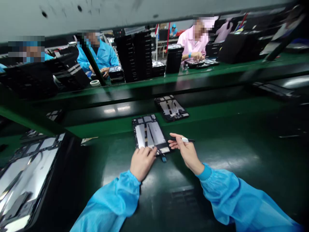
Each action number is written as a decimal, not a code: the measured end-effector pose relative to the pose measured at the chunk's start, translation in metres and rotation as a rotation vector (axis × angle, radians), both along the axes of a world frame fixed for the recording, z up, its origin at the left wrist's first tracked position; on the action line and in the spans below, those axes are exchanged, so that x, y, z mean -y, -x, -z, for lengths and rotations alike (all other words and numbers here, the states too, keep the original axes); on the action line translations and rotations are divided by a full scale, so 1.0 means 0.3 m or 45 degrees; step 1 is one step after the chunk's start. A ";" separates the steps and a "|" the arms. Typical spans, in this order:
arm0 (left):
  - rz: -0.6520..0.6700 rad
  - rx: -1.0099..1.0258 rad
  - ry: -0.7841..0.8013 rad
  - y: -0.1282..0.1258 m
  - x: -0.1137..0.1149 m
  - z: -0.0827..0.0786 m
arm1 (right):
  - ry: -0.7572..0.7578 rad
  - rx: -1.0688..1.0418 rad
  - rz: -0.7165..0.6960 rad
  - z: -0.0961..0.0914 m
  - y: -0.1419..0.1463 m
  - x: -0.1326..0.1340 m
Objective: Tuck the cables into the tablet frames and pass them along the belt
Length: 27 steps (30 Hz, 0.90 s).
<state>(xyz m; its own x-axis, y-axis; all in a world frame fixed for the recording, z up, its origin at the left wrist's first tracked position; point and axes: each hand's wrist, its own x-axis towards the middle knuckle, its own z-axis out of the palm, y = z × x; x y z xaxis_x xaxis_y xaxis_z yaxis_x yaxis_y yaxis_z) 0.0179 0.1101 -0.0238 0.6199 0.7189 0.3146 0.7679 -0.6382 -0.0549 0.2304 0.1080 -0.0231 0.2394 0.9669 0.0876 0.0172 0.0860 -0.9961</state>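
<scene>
An opened tablet (pixel 158 130) lies on the green bench in front of me, its inner silver plates and dark ribbon cables facing up. My left hand (pixel 143 161) rests over its near left edge, fingers curled down onto it. A small blue tab (pixel 164 159) sticks out past the tablet's near edge, just right of that hand. Beside the right edge, my right hand (pixel 185 149) grips a slim black pen-like tool with a white band (pixel 185 140); its exact kind is unclear. Its left end is close to the tablet, and contact cannot be made out.
Another opened tablet (pixel 172 109) lies just behind. A tall stack of tablets (pixel 48 174) stands at the left, near a green post (pixel 31 112). Across the raised shelf (pixel 145 88), co-workers sit among more stacks and a tape roll (pixel 95 83). An overhead panel (pixel 120 14) spans the top.
</scene>
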 end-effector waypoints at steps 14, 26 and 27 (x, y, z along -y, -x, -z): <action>-0.253 0.343 -0.091 -0.185 -0.494 0.069 | -0.078 0.420 0.565 0.114 -0.290 -0.432; -0.319 0.810 0.137 -0.189 -0.393 0.085 | -0.071 0.355 0.324 0.058 -0.257 -0.318; -0.295 0.824 0.172 -0.166 -0.350 0.085 | -0.067 0.352 0.242 0.054 -0.261 -0.270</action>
<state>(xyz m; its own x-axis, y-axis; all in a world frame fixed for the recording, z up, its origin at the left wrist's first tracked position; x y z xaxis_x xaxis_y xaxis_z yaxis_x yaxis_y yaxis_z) 0.0676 0.2152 -0.0494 0.1642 0.8686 0.4675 0.7364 -0.4233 0.5278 0.3088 0.1891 -0.0394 0.3753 0.8997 0.2231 0.3067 0.1066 -0.9458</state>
